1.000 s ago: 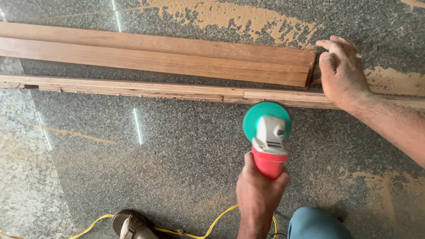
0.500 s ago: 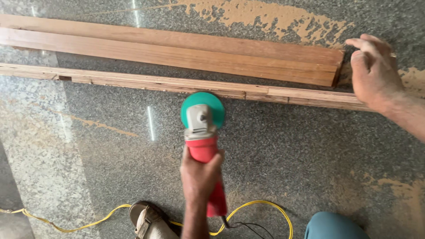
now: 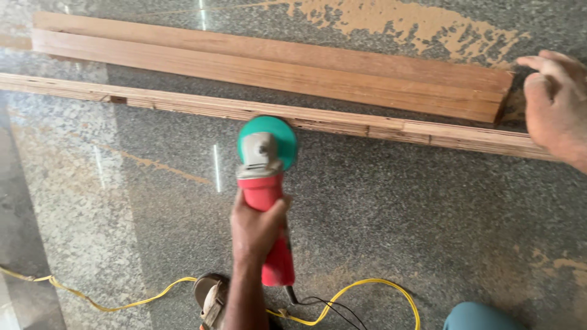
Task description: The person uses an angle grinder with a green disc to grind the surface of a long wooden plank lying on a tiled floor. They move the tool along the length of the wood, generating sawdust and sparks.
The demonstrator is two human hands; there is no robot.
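Observation:
My left hand grips the red body of an angle grinder. Its green disc guard touches the near edge of a long thin wooden strip that lies across the stone floor. Just behind the strip lies a wider brown plank. At the right edge, my right hand rests with fingers spread by the right end of the plank, over the strip; it holds nothing.
The polished grey granite floor has sawdust patches behind the plank and at the lower right. A yellow power cord snakes along the bottom. My sandalled foot and a teal-clad knee are at the bottom edge.
The grinder and my left hand have moved left along the strip's edge. My right hand stays at the plank's end, now at the right edge of the view.

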